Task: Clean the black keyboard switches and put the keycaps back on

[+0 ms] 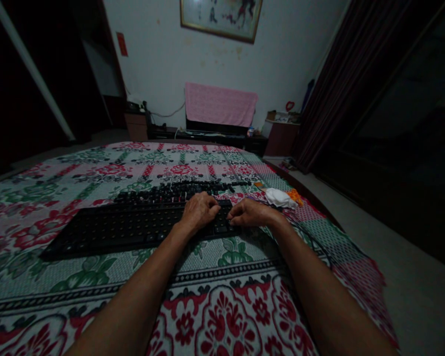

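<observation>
A black keyboard [111,230] lies across a floral bedspread [222,306], and most of its keys look bare of caps. Behind it is a heap of loose black keycaps [178,190]. My left hand [199,210] rests on the keyboard's right part with its fingers curled down onto it. Just to the right, my right hand [250,212] is closed in a pinch at the keyboard's right end. Its fingertips meet those of the left hand. Whatever the pinch holds is too small and dark to make out.
A crumpled white cloth [280,198] and a small orange item [295,197] lie near the bed's right edge. Beyond the bed, a screen draped in pink cloth [220,104] stands against the wall. Bare floor [393,257] and dark curtains are on the right.
</observation>
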{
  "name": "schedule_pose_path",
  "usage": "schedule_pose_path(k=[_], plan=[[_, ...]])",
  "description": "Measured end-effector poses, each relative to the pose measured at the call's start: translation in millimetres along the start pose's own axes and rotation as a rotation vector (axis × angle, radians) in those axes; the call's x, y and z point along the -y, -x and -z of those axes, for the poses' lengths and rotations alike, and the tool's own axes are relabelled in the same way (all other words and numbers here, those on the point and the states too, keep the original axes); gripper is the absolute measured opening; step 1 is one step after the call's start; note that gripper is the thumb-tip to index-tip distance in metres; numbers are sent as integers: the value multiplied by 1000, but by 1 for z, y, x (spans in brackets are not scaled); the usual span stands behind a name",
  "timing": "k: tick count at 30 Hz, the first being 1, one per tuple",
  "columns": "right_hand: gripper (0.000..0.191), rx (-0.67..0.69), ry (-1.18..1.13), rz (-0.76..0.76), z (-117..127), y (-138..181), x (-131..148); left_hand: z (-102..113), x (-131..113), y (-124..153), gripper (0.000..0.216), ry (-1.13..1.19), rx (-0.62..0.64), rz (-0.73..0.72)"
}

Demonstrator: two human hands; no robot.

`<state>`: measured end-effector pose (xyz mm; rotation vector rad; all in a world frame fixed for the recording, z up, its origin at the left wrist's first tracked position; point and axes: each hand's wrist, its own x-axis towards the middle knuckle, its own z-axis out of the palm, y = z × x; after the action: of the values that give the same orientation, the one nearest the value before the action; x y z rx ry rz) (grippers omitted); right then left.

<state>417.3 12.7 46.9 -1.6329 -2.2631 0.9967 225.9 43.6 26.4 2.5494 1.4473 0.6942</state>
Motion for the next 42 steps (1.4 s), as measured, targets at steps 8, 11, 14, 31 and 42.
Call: schedule_pose_path(k=[8, 11, 14, 31, 42], plan=[[25, -14, -53, -1, -1, 0, -3, -10, -10, 2, 27, 155, 168, -113], [26, -4, -73, -11, -1, 1, -2, -11, -10, 2, 26, 137, 191, -111], [28, 8, -106, 24, 0, 2, -3, -11, -11, 2, 26, 128, 192, -96], [33, -5, -149, 15, 0, 2, -4, -12, -12, 0, 26, 129, 218, -60], [29, -38, -94, 5, -5, -2, -9, -9, -16, 0, 23, 52, 253, -66]])
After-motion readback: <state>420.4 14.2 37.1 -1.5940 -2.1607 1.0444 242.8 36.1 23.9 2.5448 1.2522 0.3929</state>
